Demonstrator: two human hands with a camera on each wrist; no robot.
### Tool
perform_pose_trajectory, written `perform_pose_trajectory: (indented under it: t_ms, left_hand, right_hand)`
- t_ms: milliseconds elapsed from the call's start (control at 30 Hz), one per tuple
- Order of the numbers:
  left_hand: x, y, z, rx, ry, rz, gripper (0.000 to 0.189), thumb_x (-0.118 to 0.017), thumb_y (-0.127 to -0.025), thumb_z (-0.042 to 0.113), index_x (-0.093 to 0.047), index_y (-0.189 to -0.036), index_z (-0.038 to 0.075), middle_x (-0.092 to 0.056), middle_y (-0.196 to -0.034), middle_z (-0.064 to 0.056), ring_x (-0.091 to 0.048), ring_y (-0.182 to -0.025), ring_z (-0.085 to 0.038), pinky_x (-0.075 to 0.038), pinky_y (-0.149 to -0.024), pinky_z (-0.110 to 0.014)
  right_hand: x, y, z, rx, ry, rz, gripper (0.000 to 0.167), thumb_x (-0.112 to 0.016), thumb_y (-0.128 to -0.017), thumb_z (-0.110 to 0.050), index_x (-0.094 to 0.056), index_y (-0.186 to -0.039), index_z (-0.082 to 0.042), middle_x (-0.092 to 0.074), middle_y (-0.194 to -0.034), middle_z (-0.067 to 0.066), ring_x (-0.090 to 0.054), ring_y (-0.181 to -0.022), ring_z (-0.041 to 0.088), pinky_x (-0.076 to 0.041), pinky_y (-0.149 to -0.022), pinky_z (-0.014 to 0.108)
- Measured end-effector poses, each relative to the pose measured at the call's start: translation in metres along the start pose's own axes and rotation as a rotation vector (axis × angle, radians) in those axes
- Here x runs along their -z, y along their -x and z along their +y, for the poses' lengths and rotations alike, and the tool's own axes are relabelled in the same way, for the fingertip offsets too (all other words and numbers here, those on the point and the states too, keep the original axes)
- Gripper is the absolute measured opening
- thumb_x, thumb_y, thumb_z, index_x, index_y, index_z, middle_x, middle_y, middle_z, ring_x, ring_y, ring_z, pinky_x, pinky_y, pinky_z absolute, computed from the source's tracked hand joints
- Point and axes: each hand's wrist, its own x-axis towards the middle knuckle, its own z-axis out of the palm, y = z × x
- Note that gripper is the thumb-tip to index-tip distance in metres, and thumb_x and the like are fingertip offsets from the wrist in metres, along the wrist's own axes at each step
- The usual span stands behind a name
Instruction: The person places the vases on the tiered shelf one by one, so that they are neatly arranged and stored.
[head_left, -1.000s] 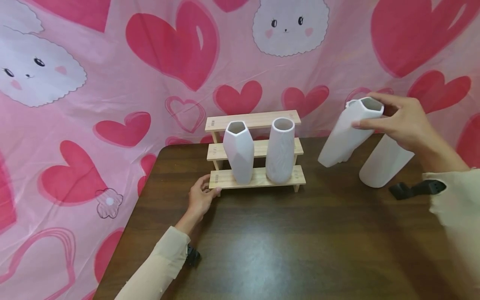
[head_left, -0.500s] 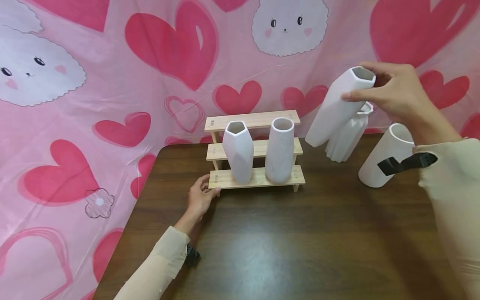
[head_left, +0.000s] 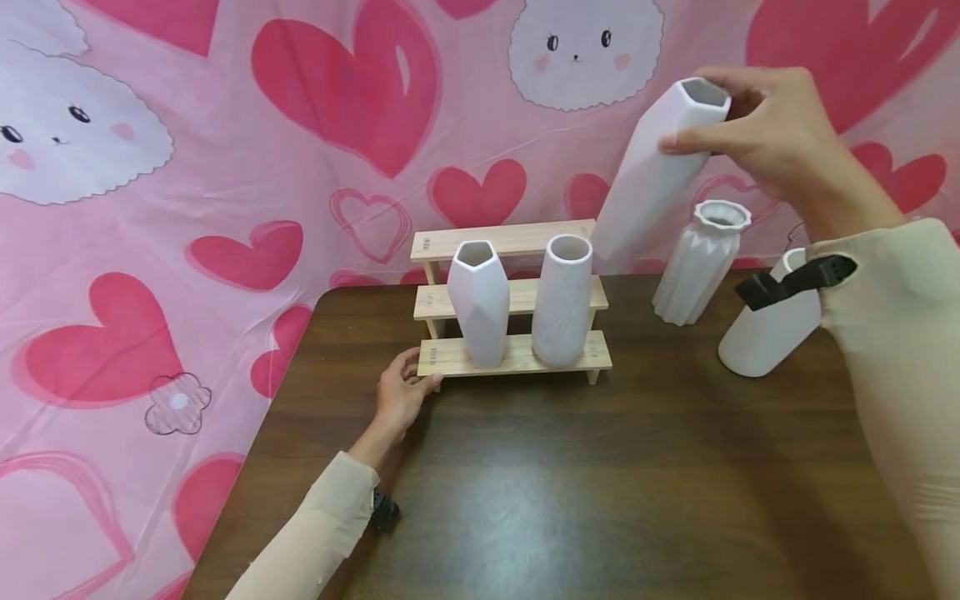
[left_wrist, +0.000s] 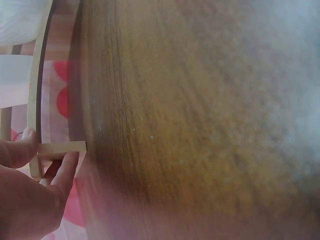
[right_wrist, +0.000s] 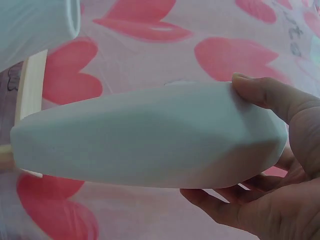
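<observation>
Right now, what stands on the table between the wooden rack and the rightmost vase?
A ridged white vase stands between them, as the head view shows.

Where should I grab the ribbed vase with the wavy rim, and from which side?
Probably by the neck, just under the flared rim, where the ribbed vase narrows and fingers could catch. Coming from the left looks clearest, since a plain vase stands close on its right.

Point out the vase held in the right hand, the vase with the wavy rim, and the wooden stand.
Held vase [head_left: 652,177], head view: middle of its body.
Wavy-rimmed vase [head_left: 696,271], head view: its ribbed side.
Wooden stand [head_left: 498,240], head view: its top shelf.
</observation>
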Motion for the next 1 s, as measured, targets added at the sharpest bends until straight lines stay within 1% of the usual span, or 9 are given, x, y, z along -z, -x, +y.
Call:
perform_pose_trajectory:
  t_ms: [133,167,300,367,467,633,833,900,1000]
  left_hand:
    - [0.000,0.002,0.000,0.006,-0.007,0.000,0.057,-0.074,-0.084,0.004,-0.050,-0.136,0.008,-0.068,-0.109,-0.016,-0.067,-0.088,-0.020,-0.051,-0.068,-0.022]
    - [0.000,0.002,0.000,0.006,-0.010,0.000,0.057,-0.074,-0.084,0.004,-0.050,-0.135,0.008,-0.068,-0.109,-0.016,-0.067,-0.088,-0.020,-0.051,-0.068,-0.023]
    - [-0.001,0.004,0.000,0.006,-0.016,0.002,0.056,-0.074,-0.084,0.004,-0.050,-0.135,0.009,-0.068,-0.109,-0.016,-0.067,-0.088,-0.021,-0.051,-0.067,-0.023]
    - [-0.001,0.004,0.000,0.001,-0.015,0.001,0.056,-0.074,-0.084,0.004,-0.050,-0.135,0.008,-0.068,-0.109,-0.016,-0.067,-0.088,-0.020,-0.051,-0.067,-0.022]
    - [-0.001,0.003,0.000,-0.002,-0.008,0.003,0.057,-0.074,-0.084,0.004,-0.050,-0.135,0.008,-0.068,-0.109,-0.016,-0.067,-0.088,-0.020,-0.051,-0.067,-0.022]
    - [-0.001,0.004,0.001,-0.001,-0.012,0.006,0.058,-0.074,-0.083,0.004,-0.050,-0.136,0.008,-0.068,-0.109,-0.017,-0.066,-0.088,-0.020,-0.049,-0.065,-0.020]
    - [-0.001,0.002,0.001,0.003,-0.016,0.008,0.059,-0.074,-0.083,0.004,-0.050,-0.136,0.009,-0.068,-0.108,-0.017,-0.066,-0.087,-0.019,-0.049,-0.066,-0.021]
    - [-0.001,0.002,0.000,0.005,-0.013,0.010,0.058,-0.074,-0.083,0.004,-0.050,-0.136,0.009,-0.067,-0.108,-0.016,-0.066,-0.087,-0.019,-0.050,-0.066,-0.021]
    - [-0.002,0.002,-0.001,0.006,-0.013,0.012,0.058,-0.074,-0.083,0.004,-0.050,-0.136,0.009,-0.067,-0.109,-0.016,-0.065,-0.089,-0.019,-0.050,-0.067,-0.021]
  right_hand:
    - [-0.012,-0.009,-0.011,0.054,-0.046,-0.016,0.059,-0.084,-0.075,-0.023,-0.062,-0.130,-0.021,-0.057,-0.113,0.003,-0.051,-0.093,0.014,-0.049,-0.067,0.012]
    - [-0.016,-0.010,-0.014,0.067,-0.049,-0.021,0.059,-0.084,-0.075,-0.023,-0.062,-0.130,-0.021,-0.057,-0.113,0.003,-0.051,-0.093,0.014,-0.050,-0.070,0.013]
    - [-0.033,-0.016,-0.025,0.113,-0.077,-0.045,0.059,-0.085,-0.074,-0.021,-0.063,-0.128,-0.018,-0.059,-0.113,0.005,-0.053,-0.094,0.016,-0.052,-0.072,0.016]
    - [-0.042,-0.017,-0.030,0.119,-0.092,-0.051,0.060,-0.086,-0.072,-0.021,-0.064,-0.128,-0.017,-0.059,-0.112,0.006,-0.054,-0.094,0.017,-0.052,-0.072,0.018]
    - [-0.055,-0.019,-0.035,0.105,-0.126,-0.063,0.060,-0.088,-0.070,-0.020,-0.065,-0.125,-0.016,-0.061,-0.107,0.007,-0.055,-0.092,0.019,-0.052,-0.070,0.019]
    - [-0.080,-0.021,-0.043,0.108,-0.123,-0.100,0.057,-0.088,-0.070,-0.021,-0.066,-0.123,-0.014,-0.062,-0.105,0.005,-0.056,-0.092,0.019,-0.052,-0.074,0.025]
    - [-0.108,-0.025,-0.051,0.115,-0.159,-0.138,0.052,-0.089,-0.068,-0.018,-0.070,-0.115,-0.012,-0.066,-0.092,0.002,-0.058,-0.085,0.018,-0.049,-0.073,0.029]
    - [-0.116,-0.027,-0.052,0.113,-0.148,-0.145,0.051,-0.089,-0.067,-0.019,-0.070,-0.114,-0.012,-0.066,-0.090,0.002,-0.058,-0.084,0.017,-0.048,-0.072,0.030]
    - [-0.127,-0.028,-0.052,0.105,-0.107,-0.161,0.053,-0.089,-0.067,-0.021,-0.069,-0.115,-0.012,-0.066,-0.092,0.003,-0.058,-0.085,0.017,-0.047,-0.074,0.030]
